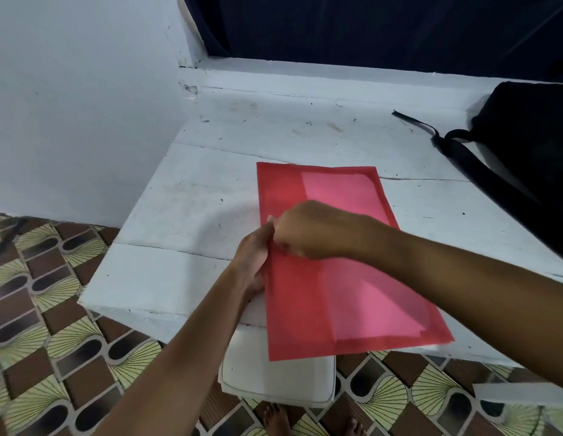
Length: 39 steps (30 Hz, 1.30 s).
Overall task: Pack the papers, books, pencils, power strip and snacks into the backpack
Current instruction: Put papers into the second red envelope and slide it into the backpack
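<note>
Head view showed a red translucent folder (343, 278) at frame centre; left hand (253, 259) and right hand (311, 231) both pinched its left edge, black backpack (525, 146) at upper right.

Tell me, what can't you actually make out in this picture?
- Right hand fingers: curled under the hand at the red folder edge in the head view, so their hold is hidden.
- Left hand: its fingertips meet the right hand and are covered.
- Black backpack: cut off by the right edge; whether it is open is unclear.
- Sheets inside the folder: only a pale shape shows through.
</note>
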Each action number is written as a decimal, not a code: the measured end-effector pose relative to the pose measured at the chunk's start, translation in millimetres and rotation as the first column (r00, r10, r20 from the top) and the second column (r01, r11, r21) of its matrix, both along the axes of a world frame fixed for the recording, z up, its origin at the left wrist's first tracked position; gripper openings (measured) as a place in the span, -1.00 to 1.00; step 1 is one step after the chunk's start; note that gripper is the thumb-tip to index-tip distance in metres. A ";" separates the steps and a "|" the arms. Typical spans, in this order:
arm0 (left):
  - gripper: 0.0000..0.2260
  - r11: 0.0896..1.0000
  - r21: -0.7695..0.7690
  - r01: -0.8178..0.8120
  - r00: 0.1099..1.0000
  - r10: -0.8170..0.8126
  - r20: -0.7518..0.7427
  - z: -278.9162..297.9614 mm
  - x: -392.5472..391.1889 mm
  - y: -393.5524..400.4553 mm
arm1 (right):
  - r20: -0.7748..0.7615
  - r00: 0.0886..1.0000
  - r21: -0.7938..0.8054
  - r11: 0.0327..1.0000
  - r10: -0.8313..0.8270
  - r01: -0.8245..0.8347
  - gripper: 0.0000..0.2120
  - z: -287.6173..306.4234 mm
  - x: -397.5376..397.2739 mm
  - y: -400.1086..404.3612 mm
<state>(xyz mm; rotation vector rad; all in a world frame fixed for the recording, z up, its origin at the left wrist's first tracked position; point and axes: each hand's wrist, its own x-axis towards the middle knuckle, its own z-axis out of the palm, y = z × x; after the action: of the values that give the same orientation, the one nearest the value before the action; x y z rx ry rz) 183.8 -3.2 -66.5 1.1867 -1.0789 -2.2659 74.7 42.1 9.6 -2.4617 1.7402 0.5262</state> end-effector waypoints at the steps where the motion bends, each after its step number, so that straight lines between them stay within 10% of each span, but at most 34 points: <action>1: -0.64 1.000 -0.009 0.019 1.000 -0.019 -0.007 -1.5 1.3 -0.8 | 0.118 0.991 0.017 0.998 -0.070 0.068 -0.88 -3.2 -10.9 -8.0; 5: -0.59 0.998 -0.019 0.052 0.999 -0.052 -0.015 -5.0 4.5 -3.3 | 0.434 0.835 0.027 0.932 -0.338 0.362 -0.87 -4.5 -52.6 -18.5; 16: -0.64 0.976 -0.211 0.057 0.987 -0.023 0.161 -4.4 -1.4 -4.7 | -0.244 0.970 -0.024 1.000 -0.018 0.012 -0.76 16.2 12.1 22.9; 21: -0.64 0.977 -0.192 0.091 0.982 -0.055 0.183 -4.7 1.2 -6.0 | 0.037 0.995 0.071 0.993 -0.092 0.089 -0.76 8.8 -9.7 -3.8; 26: -0.61 0.980 -0.149 0.134 0.984 -0.114 0.139 -5.2 2.4 -9.7 | 0.481 0.772 0.185 0.909 -0.415 0.373 -0.88 -3.6 -51.1 -6.5; 32: -0.63 0.990 -0.103 0.095 0.992 -0.086 0.091 -3.7 1.3 -6.0 | 0.136 0.930 -0.014 0.938 -0.341 0.346 -0.84 -8.1 -56.5 18.5; 39: -0.63 0.995 -0.064 0.081 0.994 -0.075 0.080 0.4 -1.1 -5.2 | 0.367 0.801 -0.004 0.861 -0.472 0.509 -0.80 -7.9 -80.5 35.8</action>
<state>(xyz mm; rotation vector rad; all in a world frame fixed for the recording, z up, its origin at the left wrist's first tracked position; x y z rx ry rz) 182.8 -8.4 -66.2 1.2346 -1.2409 -2.2389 -5.8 77.8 1.7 -1.8672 2.1562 -0.0617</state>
